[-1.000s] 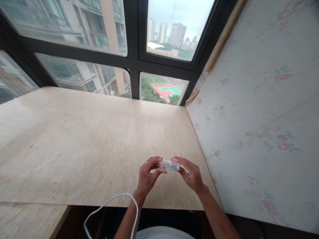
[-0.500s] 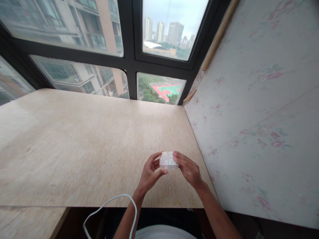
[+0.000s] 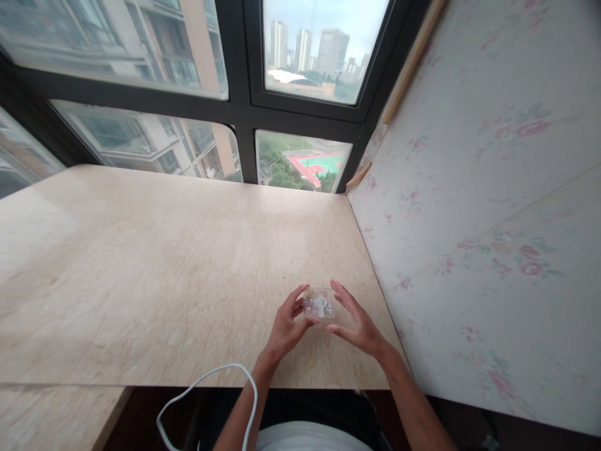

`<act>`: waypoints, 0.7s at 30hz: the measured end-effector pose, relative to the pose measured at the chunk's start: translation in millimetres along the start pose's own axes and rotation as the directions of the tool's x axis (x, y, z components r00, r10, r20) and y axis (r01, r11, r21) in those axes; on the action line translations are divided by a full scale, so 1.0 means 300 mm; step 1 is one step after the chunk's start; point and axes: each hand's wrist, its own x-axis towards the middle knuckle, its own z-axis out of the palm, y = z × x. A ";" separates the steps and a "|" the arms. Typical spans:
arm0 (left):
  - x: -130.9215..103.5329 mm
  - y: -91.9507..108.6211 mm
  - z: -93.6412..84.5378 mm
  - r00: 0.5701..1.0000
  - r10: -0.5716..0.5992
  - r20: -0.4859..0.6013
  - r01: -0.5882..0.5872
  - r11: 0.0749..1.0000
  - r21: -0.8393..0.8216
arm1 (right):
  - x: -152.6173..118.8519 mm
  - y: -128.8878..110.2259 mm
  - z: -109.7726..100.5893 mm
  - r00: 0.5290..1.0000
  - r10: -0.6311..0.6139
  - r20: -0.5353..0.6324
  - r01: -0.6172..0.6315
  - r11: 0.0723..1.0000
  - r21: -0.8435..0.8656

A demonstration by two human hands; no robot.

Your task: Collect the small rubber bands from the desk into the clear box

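A small clear plastic box [image 3: 320, 304] is seen near the right part of the beige stone-look counter [image 3: 188, 269]. Small white, yellowish and pink shapes show through it, too small to make out. My left hand [image 3: 288, 321] grips the box at its left end, fingers along the far side and thumb at the near edge. My right hand [image 3: 355, 322] is at the box's right end with thumb and fingers spread apart, holding nothing. Whether the box rests on the counter or is held just above it, I cannot tell.
A white cable [image 3: 206, 376] loops over my left forearm at the counter's front edge. The flower-patterned wall [image 3: 469, 219] bounds the counter on the right. Dark-framed windows [image 3: 300, 114] stand along the back.
My right hand has let go of the box and its fingers have spread. The box has turned, showing a different face with the small shapes. My left hand keeps its hold.
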 end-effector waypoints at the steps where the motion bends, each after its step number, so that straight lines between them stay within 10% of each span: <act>1: 0.003 -0.003 0.007 1.000 0.001 0.008 -0.002 1.000 0.013 | -0.003 0.008 -0.004 1.000 0.013 0.002 -0.013 1.000 -0.016; 11: 0.038 -0.049 0.057 0.995 0.079 0.059 -0.095 0.933 0.347 | -0.046 0.059 -0.097 0.990 0.115 -0.084 -0.128 0.976 -0.174; 21: 0.058 -0.159 0.010 0.962 0.271 -0.029 -0.184 0.724 0.664 | -0.059 0.182 -0.200 0.890 0.205 -0.407 -0.356 0.871 -0.339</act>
